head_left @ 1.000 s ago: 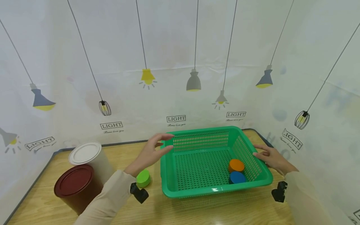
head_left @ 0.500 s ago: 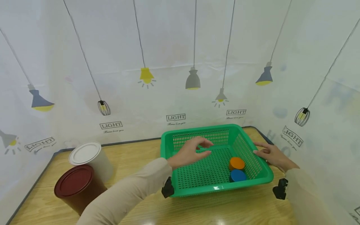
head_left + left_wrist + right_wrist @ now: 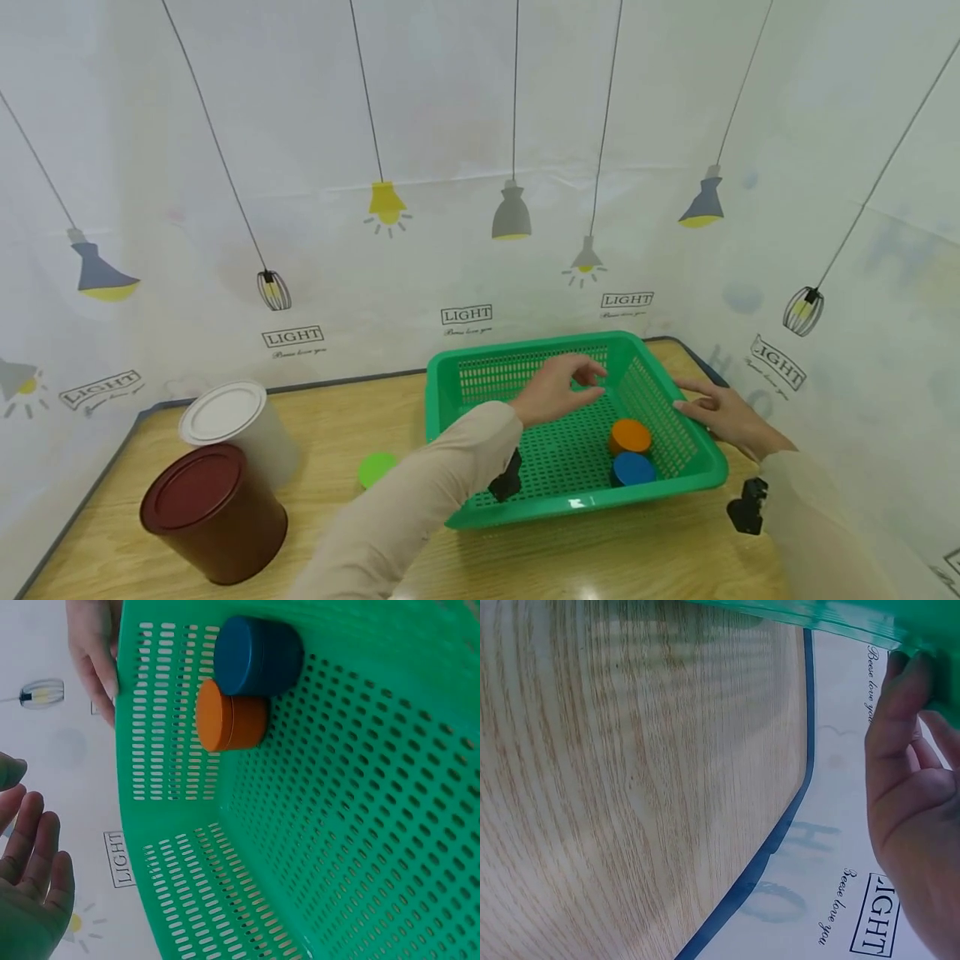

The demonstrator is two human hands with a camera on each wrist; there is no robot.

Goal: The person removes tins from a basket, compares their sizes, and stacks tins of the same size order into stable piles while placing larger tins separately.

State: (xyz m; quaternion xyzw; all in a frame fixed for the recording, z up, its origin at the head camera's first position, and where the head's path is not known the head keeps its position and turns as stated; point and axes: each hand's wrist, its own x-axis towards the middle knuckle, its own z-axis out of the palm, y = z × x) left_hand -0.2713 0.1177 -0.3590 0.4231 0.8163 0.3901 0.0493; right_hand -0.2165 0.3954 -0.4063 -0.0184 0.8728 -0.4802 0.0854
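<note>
My left hand (image 3: 561, 387) hovers over the green plastic basket (image 3: 570, 504), its fingers loosely bent and nothing between them. In the left wrist view, its fingers (image 3: 34, 847) are apart from the basket wall. My right hand (image 3: 731, 417) touches the basket's right rim from outside; in the right wrist view its fingertips (image 3: 911, 671) meet the rim's underside. Inside the basket, at the right, a small round orange container (image 3: 630, 437) and a blue one (image 3: 633, 469) stand side by side. A bright green round container (image 3: 377, 468) sits on the table left of the basket, partly hidden by my left sleeve.
A brown canister with a dark red lid (image 3: 213, 512) and a white canister (image 3: 243, 425) stand at the left of the wooden table (image 3: 600, 567). A wall covering printed with lamps (image 3: 465, 250) rises behind the table and along its sides.
My left hand has moved right, from the basket's left rim to over its middle. The green container was hidden behind that arm half a second ago and shows again. My right hand stays at the rim.
</note>
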